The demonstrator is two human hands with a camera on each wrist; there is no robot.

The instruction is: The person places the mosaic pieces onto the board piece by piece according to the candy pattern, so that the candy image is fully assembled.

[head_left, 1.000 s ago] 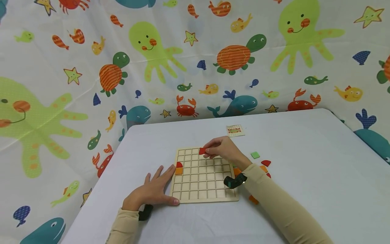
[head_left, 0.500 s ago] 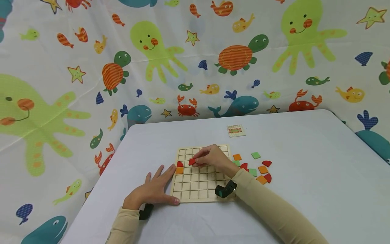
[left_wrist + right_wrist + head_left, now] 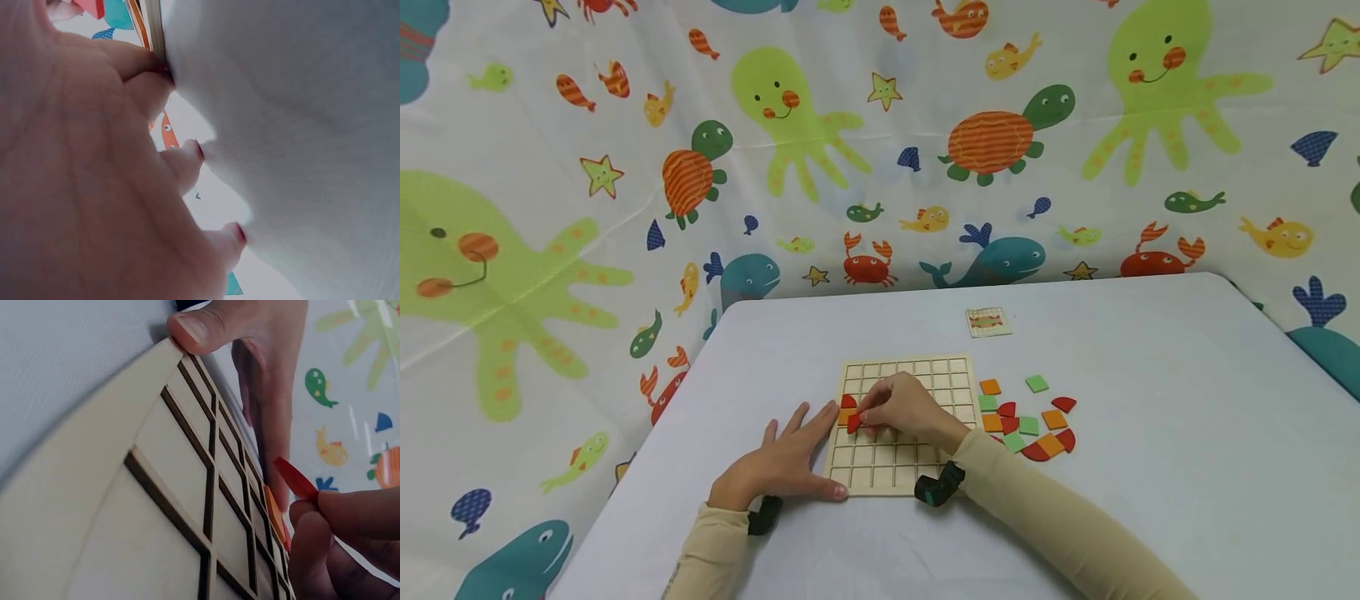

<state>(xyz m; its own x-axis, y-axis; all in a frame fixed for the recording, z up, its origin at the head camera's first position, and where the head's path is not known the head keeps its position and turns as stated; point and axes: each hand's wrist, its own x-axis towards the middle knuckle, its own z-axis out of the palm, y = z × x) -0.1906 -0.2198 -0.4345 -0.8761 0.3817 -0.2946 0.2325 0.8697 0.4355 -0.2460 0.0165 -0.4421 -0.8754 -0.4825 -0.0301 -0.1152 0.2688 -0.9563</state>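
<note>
A wooden grid board [image 3: 883, 479] lies on the table. In its left column sit a red quarter-circle tile [image 3: 847, 401] and, just nearer, an orange square tile [image 3: 844, 416]. My right hand [image 3: 906, 410] pinches another red tile [image 3: 853, 424] between thumb and fingertips over the board's left side. The right wrist view shows this red tile [image 3: 296, 479] tilted and raised off the grid. With fingers spread, my left hand [image 3: 786, 465] rests at the board's left edge, its thumb at the near left corner. In the left wrist view, the left palm [image 3: 94, 169] hides most of the board.
Loose red, orange and green tiles lie right of the board, among them a green square [image 3: 1037, 383] and a red quarter-circle [image 3: 1063, 404]. A small pattern card [image 3: 988, 322] lies beyond the board. The white table [image 3: 1150, 375] meets a sea-animal curtain [image 3: 925, 100] behind.
My right hand has carried the red tile from the board's far edge leftward and nearer, to beside the orange square. My left hand has stayed at the board's edge.
</note>
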